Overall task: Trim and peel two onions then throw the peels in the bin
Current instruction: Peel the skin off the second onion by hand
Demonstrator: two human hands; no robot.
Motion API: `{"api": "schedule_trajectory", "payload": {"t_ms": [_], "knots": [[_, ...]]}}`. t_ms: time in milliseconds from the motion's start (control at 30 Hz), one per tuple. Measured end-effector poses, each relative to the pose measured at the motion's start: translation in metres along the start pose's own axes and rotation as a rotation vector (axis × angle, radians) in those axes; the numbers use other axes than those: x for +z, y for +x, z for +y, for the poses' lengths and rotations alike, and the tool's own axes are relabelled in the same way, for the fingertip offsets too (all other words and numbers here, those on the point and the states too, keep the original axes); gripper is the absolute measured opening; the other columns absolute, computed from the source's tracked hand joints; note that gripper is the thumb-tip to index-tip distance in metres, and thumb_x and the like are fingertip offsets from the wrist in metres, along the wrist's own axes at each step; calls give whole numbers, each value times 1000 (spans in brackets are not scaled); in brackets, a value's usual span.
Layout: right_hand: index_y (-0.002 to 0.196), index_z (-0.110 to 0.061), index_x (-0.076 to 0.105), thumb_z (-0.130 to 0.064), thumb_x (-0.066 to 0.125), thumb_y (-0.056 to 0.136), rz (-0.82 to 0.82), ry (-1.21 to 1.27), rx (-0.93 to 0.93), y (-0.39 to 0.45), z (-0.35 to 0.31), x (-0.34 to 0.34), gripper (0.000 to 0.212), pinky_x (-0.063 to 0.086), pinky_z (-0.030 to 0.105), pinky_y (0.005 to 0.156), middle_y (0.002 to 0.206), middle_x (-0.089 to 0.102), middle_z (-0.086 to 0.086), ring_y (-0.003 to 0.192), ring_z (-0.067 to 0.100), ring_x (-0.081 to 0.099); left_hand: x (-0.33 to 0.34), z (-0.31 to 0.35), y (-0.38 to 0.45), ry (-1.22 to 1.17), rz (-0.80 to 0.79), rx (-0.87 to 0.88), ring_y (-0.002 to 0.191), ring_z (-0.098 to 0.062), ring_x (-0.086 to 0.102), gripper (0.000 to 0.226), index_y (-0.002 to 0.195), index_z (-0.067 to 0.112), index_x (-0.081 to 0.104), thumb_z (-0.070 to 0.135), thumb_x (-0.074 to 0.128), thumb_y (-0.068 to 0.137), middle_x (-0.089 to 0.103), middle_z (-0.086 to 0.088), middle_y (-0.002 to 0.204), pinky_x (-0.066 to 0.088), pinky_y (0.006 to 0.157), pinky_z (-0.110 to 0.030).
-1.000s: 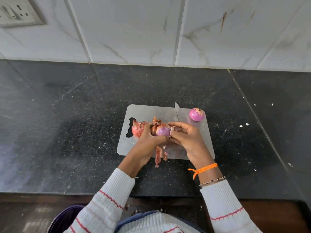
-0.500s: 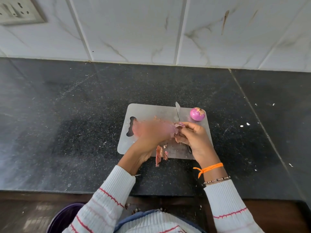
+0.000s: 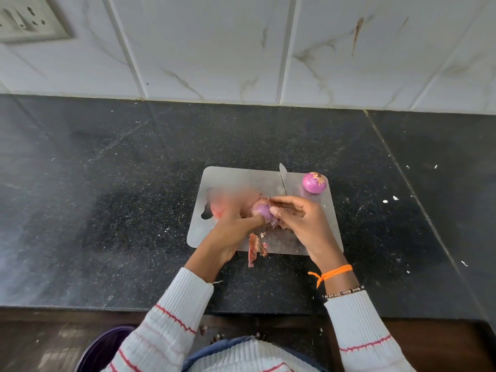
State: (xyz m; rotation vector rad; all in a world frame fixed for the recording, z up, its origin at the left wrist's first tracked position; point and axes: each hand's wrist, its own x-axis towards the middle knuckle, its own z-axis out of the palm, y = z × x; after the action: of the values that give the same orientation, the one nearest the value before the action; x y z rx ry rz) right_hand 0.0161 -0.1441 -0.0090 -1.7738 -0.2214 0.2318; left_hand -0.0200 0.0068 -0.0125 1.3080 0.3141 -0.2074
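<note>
— Head view: where's the onion?
— The onion (image 3: 261,209) sits over the board (image 3: 241,178), gripped by the left hand (image 3: 230,226), its fingers blurred. The right hand (image 3: 298,218) pinches skin at its side.
— The other one?
— The peeled onion (image 3: 314,183) rests on the board's far right corner, beside the knife (image 3: 283,178). Peels (image 3: 255,247) lie at the near edge.

A: Left hand (image 3: 230,224)?
B: Forearm angled inward from the lower left, sleeve pushed back; fingers motion-blurred, thumb extended toward the right hand.
A: Right hand (image 3: 300,221)?
B: Palm down, fingers curled inward in a pinch; wrist carries an orange thread and a beaded bracelet.
</note>
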Motion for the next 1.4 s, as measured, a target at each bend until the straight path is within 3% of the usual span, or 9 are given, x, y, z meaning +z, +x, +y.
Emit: {"api": "schedule_trajectory", "payload": {"t_ms": [133, 300, 567, 733, 967, 1067, 1200, 1300, 1400], "knots": [[89, -28, 67, -12, 75, 74, 56, -97, -64, -1, -5, 3, 23, 54, 16, 69, 87, 69, -12, 80, -3, 65, 3, 4, -3, 26, -26, 55, 91, -16, 64, 49, 124, 9, 46, -7, 62, 80, 60, -8, 105, 53, 91, -38], [87, -24, 67, -7, 76, 71, 78, -160, -96, -2, -8, 4, 25, 50, 9, 63, 80, 67, -15, 73, -8, 63, 3, 4, -4, 125, -36, 82, 100, -22, 62, 52, 124, 11, 46, -8, 64, 79, 58, -8, 106, 51, 93, -41], [96, -11, 70, -7, 76, 69, 97, -232, -108, -1, -7, 10, 28, 52, 10, 64, 82, 68, -5, 74, -3, 64, 1, -1, -2, 136, -22, 83, 95, -19, 63, 54, 123, 10, 47, -10, 65, 76, 60, -10, 106, 53, 91, -38], [89, -12, 71, 0, 72, 67, 122, -204, -78, -1, -5, 9, 25, 48, 8, 59, 75, 66, -8, 66, -8, 61, 4, -2, -3, 112, -27, 119, 83, -9, 65, 51, 121, 9, 47, -14, 60, 78, 62, -6, 98, 56, 78, -24], [77, -20, 68, 5, 66, 70, 209, 23, 103, -1, 5, 10, 25, 58, 34, 66, 75, 68, 2, 76, 20, 67, 7, -1, -6, 117, -75, 142, 76, -2, 66, 43, 110, 12, 50, -15, 59, 79, 62, -2, 93, 54, 72, -18], [78, -18, 69, 4, 63, 78, 179, 129, 145, -3, 2, 3, 23, 58, 32, 65, 80, 72, 8, 77, 21, 70, 6, -2, -8, 64, -79, 111, 80, -5, 67, 42, 109, 16, 51, -13, 60, 80, 62, -4, 97, 54, 72, -19], [91, -14, 69, -11, 57, 90, 83, 252, 171, -3, -3, -5, 13, 58, 30, 71, 92, 71, 9, 83, 19, 69, 1, -4, -5, -10, -38, 83, 95, -17, 66, 55, 124, 14, 47, -13, 61, 79, 62, -7, 108, 54, 87, -35], [92, -13, 70, -19, 67, 83, 109, 236, 149, -5, 0, 0, 11, 56, 39, 79, 93, 72, 12, 89, 27, 68, 2, -4, -7, -73, -28, 77, 94, -19, 64, 62, 126, 14, 47, -16, 63, 75, 60, -7, 107, 56, 80, -30], [87, -15, 70, -14, 75, 75, 147, 175, 102, -8, 1, 5, 12, 57, 41, 79, 89, 73, 10, 89, 27, 69, 5, -4, -9, -84, -34, 71, 100, -21, 63, 71, 129, 13, 44, -1, 74, 66, 58, -11, 113, 55, 81, -27]]}}
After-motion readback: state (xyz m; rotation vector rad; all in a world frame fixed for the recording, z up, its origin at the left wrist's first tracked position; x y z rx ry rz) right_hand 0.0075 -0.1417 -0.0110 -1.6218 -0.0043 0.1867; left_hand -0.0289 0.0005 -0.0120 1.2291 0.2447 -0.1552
